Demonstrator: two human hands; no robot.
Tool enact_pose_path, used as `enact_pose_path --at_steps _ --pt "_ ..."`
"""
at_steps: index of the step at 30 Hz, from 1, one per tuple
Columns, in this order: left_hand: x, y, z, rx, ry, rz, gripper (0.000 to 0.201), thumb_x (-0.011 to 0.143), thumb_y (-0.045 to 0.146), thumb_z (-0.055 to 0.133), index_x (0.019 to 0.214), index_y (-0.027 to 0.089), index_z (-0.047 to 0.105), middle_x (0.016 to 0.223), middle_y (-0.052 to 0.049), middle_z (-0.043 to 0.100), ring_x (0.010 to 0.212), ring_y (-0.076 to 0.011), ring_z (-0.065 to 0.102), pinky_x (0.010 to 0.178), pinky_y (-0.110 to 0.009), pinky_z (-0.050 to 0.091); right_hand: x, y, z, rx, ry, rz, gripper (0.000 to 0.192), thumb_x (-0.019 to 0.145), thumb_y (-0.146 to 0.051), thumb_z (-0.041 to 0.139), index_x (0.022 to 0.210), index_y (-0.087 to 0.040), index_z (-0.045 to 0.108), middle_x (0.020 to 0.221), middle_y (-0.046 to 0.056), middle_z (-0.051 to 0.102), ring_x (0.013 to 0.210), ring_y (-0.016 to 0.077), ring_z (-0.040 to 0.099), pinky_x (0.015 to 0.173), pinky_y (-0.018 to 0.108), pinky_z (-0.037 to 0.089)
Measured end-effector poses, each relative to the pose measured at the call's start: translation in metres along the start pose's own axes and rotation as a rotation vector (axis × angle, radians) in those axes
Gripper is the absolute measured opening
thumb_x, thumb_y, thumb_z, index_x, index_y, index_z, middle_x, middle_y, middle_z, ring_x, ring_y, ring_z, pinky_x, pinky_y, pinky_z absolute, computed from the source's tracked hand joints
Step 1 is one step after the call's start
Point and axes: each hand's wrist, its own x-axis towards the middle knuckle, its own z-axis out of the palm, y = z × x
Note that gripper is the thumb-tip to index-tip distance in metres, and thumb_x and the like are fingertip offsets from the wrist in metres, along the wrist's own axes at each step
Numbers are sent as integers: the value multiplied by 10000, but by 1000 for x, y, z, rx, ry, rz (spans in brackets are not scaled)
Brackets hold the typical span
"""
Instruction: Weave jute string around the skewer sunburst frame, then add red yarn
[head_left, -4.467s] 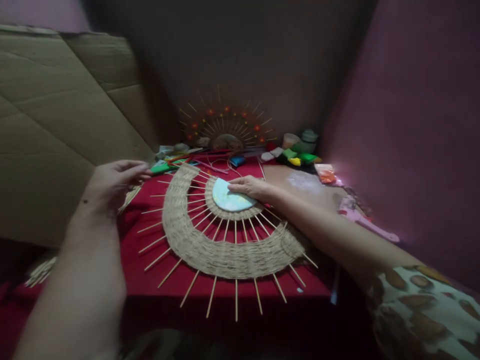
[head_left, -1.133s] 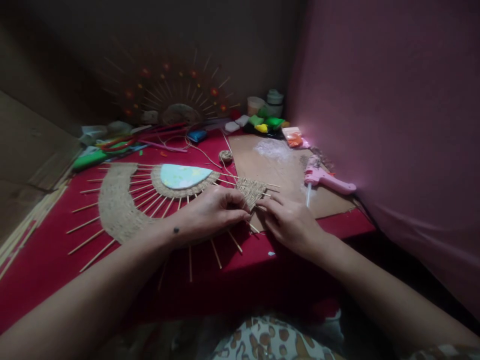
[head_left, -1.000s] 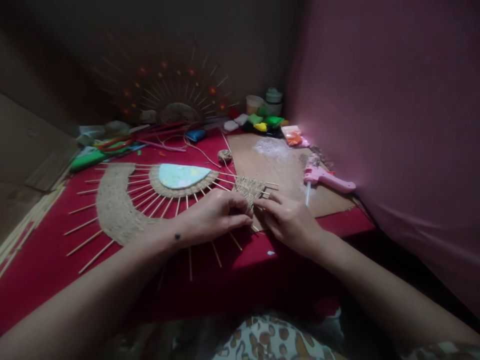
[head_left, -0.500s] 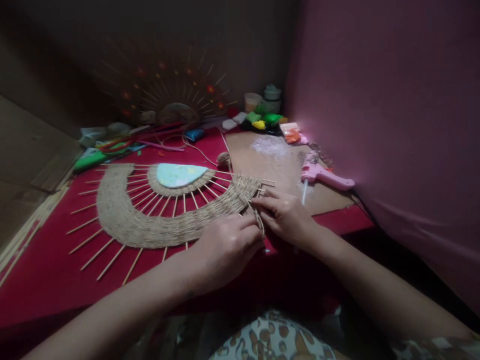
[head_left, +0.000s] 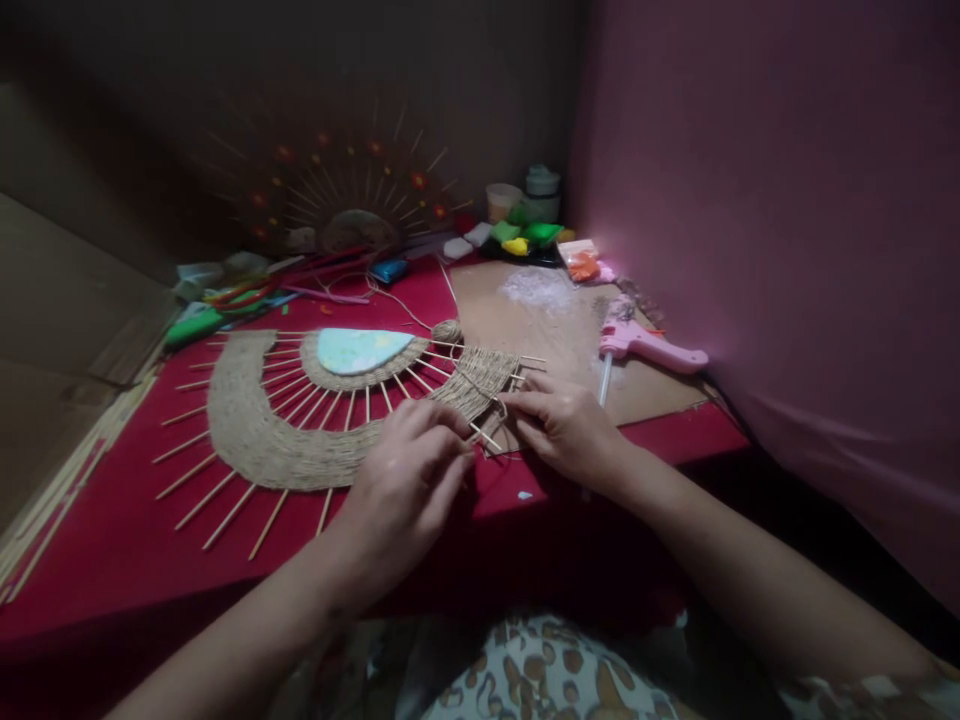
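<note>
Wickerwork (head_left: 244, 430) on red cloth (head_left: 135, 530), right hand (head_left: 570, 428) pinching its edge, left hand (head_left: 409, 480) nearby, grip unclear.

Woven band (head_left: 247, 430) straw-tan; half-disc (head_left: 360, 350) pale aqua, perhaps yellow-mottled; cloth (head_left: 135, 520) deep red; glue gun (head_left: 652, 346) pink.

A tan woven half-ring (head_left: 255, 430) lies on red cloth (head_left: 127, 530), its pale sticks (head_left: 229, 518) fanning out from a smaller arc around a light-blue half-disc (head_left: 364, 350). Loose twine (head_left: 477, 386) crosses its right end, near a small twine ball (head_left: 447, 332).
</note>
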Motion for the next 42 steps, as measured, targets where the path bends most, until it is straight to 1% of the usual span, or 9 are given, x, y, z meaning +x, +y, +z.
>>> enact_pose_path --at_steps 8,13,19,25,27,31,35,38,42 --pt "-6 -32 -7 -38 94 -285 192 815 259 507 653 177 569 948 -60 586 916 -205 546 831 -373 433 -1 -1 1 -112 6 -39 292 872 -175 421 973 -126 691 899 108 615 776 167 569 671 297 464" --pt "-20 -38 -5 -94 170 -403 199 816 272 509 642 179 534 940 -58 602 911 -196 563 848 -354 429 -2 -3 0 -199 0 -75 317 888 -180 390 964 -108 690 865 119 608 752 176 565 647 296 453" --pt "-30 -37 0 -109 233 -446 168 808 275 526 669 182 544 949 -48 610 913 -185 567 855 -330 428 1 -7 -4 -308 -89 -66 280 865 -133 410 931 -127 682 871 115 596 744 175 553 621 284 421" --pt "-30 -35 2 -127 290 -442 141 811 240 523 690 182 567 930 -45 612 903 -177 568 823 -314 431 17 -24 -15 -249 -137 -82 187 832 -160 477 873 -144 659 902 93 596 702 151 545 617 273 404" --pt "-30 -34 3 -121 303 -443 135 805 225 530 686 177 570 924 -45 614 900 -174 569 820 -313 431 29 -32 -16 -185 -210 -143 150 819 -154 503 817 -163 653 884 66 604 710 138 545 626 261 396" --pt "-33 -33 2 -144 326 -442 106 793 206 549 695 171 569 932 -48 610 906 -170 571 818 -309 436 58 -46 -12 -61 -499 -272 152 792 -104 518 744 -177 642 767 18 624 685 116 539 623 246 382" --pt "-41 -32 -2 -193 301 -449 107 800 179 541 695 173 559 978 -44 605 925 -163 569 822 -303 438 74 -48 -4 78 -700 -408 172 786 -72 508 767 -176 643 718 -9 627 616 88 518 592 234 374" --pt "-46 -31 -5 -235 279 -453 123 813 174 524 694 171 552 1007 -46 600 933 -162 571 841 -311 436 70 -46 -1 64 -731 -482 176 787 -61 503 776 -172 640 788 6 626 664 96 527 608 238 376" --pt "-48 -31 -6 -266 263 -426 138 818 165 520 681 165 540 1003 -53 597 982 -172 556 844 -309 433 54 -45 -3 -98 -695 -537 212 804 -43 468 807 -173 636 812 28 582 667 105 502 586 247 353"
